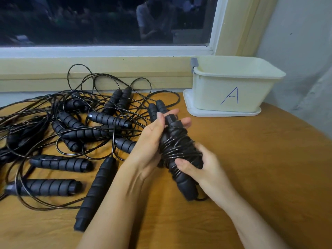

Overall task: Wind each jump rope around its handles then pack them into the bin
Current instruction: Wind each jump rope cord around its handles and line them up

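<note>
here, wound jump rope (pixel 179 151) between left hand (pixel 152 141) and right hand (pixel 201 168)

Bin (pixel 231 90) stands right of rope pile (pixel 71 126).

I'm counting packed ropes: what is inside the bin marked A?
Only the upper inner walls of the bin show, bare, with no rope above the rim. Its near wall hides the floor, so anything lying low inside cannot be seen.
</note>
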The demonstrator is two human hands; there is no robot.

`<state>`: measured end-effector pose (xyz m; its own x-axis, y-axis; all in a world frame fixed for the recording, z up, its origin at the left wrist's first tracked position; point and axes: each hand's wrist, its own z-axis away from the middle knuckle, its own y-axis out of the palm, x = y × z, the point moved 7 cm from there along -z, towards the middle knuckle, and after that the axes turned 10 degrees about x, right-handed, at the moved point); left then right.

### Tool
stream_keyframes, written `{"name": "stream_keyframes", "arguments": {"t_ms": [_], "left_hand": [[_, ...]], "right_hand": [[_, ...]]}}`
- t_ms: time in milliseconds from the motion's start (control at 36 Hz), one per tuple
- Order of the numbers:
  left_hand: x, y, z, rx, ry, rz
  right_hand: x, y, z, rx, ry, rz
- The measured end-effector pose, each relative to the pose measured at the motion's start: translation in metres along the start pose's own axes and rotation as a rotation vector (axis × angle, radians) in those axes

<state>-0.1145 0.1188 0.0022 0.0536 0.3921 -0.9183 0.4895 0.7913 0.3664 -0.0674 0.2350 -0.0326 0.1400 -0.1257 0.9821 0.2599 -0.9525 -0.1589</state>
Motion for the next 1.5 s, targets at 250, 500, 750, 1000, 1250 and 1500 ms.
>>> {"name": "stream_keyframes", "arguments": {"t_ms": [250,500,750,1000,1250,1500], "left_hand": [[0.001,-0.011,0.002,-0.231,0.131,-0.195],[0.009,-0.005,-0.001,-0.083,0.078,-0.082],[0.015,-0.013,-0.001,-0.139,0.074,-0.1],[0.026,-0.022,-0.005,-0.264,0.061,-0.253],[0.022,-0.02,-0.003,-0.303,0.162,-1.395],[0.034,-0.026,-0.012,-0.317,0.103,-1.65]], "right_hand": [[0.002,-0.013,0.001,-0.18,-0.072,-0.032],[0.0,-0.02,-0.001,-0.206,-0.082,-0.043],[-0.012,-0.026,-0.001,-0.307,-0.015,0.287],[-0.013,-0.029,-0.007,-0.385,0.015,0.778],[-0.026,-0.168,-0.01,-0.677,0.268,0.756],[-0.05,-0.224,0.0,-0.637,0.562,1.034]]}}
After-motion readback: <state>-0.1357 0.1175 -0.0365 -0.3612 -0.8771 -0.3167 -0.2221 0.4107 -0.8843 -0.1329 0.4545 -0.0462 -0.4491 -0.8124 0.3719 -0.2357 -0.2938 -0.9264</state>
